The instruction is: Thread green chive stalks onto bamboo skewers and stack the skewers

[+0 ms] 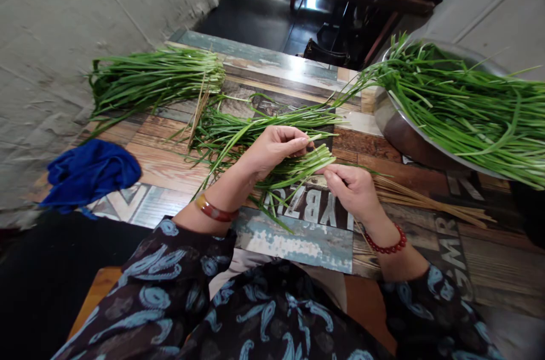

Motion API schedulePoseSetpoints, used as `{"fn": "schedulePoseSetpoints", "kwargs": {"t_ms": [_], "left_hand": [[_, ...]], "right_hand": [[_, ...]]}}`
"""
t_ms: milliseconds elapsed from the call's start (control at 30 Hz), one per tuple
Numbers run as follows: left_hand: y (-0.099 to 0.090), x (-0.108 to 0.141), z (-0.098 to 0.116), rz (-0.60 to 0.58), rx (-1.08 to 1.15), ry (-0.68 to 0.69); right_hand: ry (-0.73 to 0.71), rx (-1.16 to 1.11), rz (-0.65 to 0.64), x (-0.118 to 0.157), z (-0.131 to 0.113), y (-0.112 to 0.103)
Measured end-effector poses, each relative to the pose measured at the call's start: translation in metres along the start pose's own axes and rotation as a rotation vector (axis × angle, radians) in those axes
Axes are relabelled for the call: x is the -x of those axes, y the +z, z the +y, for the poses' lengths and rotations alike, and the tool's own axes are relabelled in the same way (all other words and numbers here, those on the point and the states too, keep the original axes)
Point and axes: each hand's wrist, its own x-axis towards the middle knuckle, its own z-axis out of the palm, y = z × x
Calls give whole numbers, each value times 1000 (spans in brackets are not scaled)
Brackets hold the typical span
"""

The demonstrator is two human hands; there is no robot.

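My left hand (279,147) is closed in a pinch on a few garlic chives, their pale stem ends poking out past the fingertips to the right. Just below it lies a small bunch of chives (306,164) with its stem ends lined up toward my right hand (351,187). That hand is closed too, thumb against forefinger, close by those stem ends; what it pinches, if anything, is too small to make out. Behind my left hand, loose chives (238,127) spread across the patchwork wooden table (370,144).
A large metal bowl (389,116) heaped with chives stands at the right. At the back left lies a thick chive bundle (157,79), with thin straw-like strips (198,113) beside it. More tan strips (430,201) lie at right. A blue cloth (91,170) rests on the left edge.
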Motion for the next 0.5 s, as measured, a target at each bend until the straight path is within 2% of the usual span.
{"fn": "schedulePoseSetpoints", "kwargs": {"t_ms": [500], "left_hand": [[1, 0, 1, 3, -7, 7]], "right_hand": [[11, -8, 25, 0, -2, 2]]}}
